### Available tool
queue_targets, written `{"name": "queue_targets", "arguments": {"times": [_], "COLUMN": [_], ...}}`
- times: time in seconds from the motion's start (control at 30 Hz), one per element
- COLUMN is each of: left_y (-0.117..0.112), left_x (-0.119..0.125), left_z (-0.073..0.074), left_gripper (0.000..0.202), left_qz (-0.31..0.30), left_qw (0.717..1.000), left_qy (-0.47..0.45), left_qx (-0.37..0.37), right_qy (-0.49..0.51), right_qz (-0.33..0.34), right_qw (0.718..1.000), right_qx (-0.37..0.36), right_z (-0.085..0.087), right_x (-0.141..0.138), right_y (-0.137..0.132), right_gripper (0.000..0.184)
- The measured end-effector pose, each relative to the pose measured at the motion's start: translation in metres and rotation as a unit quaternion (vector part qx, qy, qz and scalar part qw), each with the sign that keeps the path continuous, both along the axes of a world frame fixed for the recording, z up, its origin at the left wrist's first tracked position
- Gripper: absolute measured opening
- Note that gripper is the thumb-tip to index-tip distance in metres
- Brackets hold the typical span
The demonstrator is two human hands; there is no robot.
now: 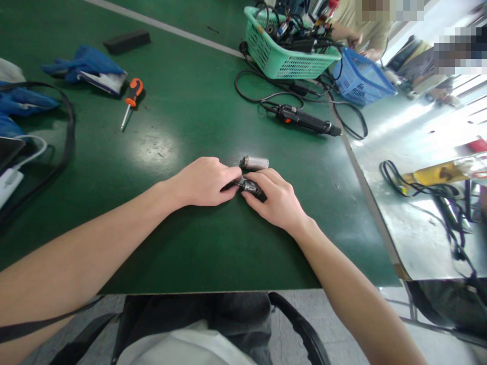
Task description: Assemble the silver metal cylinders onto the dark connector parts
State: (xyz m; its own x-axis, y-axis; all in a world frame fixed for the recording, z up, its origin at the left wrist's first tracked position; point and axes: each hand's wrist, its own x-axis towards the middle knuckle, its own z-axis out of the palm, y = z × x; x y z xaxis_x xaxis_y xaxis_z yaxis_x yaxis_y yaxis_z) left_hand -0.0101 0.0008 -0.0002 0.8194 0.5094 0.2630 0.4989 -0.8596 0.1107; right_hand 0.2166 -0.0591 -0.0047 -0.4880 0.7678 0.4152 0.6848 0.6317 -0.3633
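Silvery and dark, the small metal piece lies just on your side of the metal cylinder, its long axis running left to right, its right end slanting slightly away from the cylinder and towards you. You grasp it with both hands: left hand at its left end, right hand around its right, closer to the cylinder. Your fingers hide both ends; whether it's one part or two, you can't tell.

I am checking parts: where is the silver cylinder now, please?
In the head view, the silver cylinder lies on the green table, slightly right of centre, just beyond the right hand, with the black power tool farther back.
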Motion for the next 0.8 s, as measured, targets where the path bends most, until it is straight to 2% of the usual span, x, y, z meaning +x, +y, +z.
{"name": "queue_targets", "arguments": {"times": [0.13, 0.23, 0.33, 0.43, 0.5, 0.6, 0.8], "left_y": [0.001, 0.002, 0.002, 0.002, 0.002, 0.001, 0.001], "left_x": [0.0, 0.0, 0.0, 0.0, -0.001, -0.003, -0.004], "left_z": [0.0, 0.0, 0.0, 0.001, 0.001, 0.0, -0.001], "left_gripper": [0.025, 0.031, 0.037, 0.04, 0.041, 0.038, 0.034], "left_qz": [0.001, 0.007, 0.013, 0.015, 0.016, 0.014, 0.012], "left_qw": [1.0, 1.0, 0.999, 0.999, 0.999, 0.999, 0.999], "left_qy": [0.002, 0.009, 0.021, 0.025, 0.022, 0.015, 0.013], "left_qx": [-0.01, -0.016, -0.024, -0.037, -0.041, -0.041, -0.033], "right_qy": [-0.035, -0.112, -0.187, -0.21, -0.206, -0.217, -0.302], "right_qz": [0.025, 0.039, 0.031, 0.014, -0.012, -0.066, -0.215], "right_qw": [0.999, 0.993, 0.982, 0.977, 0.978, 0.974, 0.928], "right_qx": [-0.018, -0.019, -0.016, -0.021, -0.024, -0.023, -0.049], "right_z": [0.005, 0.013, 0.022, 0.025, 0.024, 0.018, 0.011], "right_x": [0.004, 0.005, 0.005, 0.016, 0.033, 0.075, 0.169], "right_y": [-0.001, -0.004, -0.01, -0.016, -0.016, -0.007, 0.028], "right_gripper": [0.028, 0.031, 0.033, 0.035, 0.036, 0.037, 0.036]}}
